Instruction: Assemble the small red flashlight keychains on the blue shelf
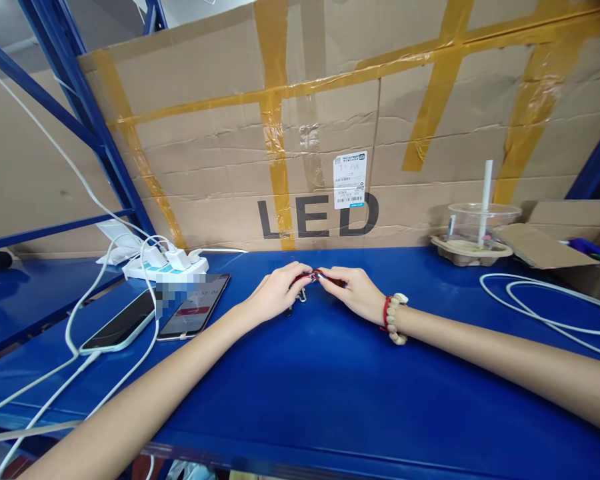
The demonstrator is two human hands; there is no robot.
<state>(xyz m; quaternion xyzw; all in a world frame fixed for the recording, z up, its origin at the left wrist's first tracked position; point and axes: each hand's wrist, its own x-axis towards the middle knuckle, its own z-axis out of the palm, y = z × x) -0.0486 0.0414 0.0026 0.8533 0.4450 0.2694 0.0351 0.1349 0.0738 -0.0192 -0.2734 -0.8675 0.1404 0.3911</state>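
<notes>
Against the big LED carton [330, 133], on a blue shelf [330, 387], two hands meet.
Resting down, seemingly for steadiness, the left hand [275, 291] and right hand [356, 293] each pinch one end of a small red piece [317, 275].

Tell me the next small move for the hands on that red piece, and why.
Probably raise the small red piece slightly off the blue table: the left hand and right hand both pinch it from opposite sides, their fingers cover most of it, and its metal clip hangs low near the tabletop.
</notes>
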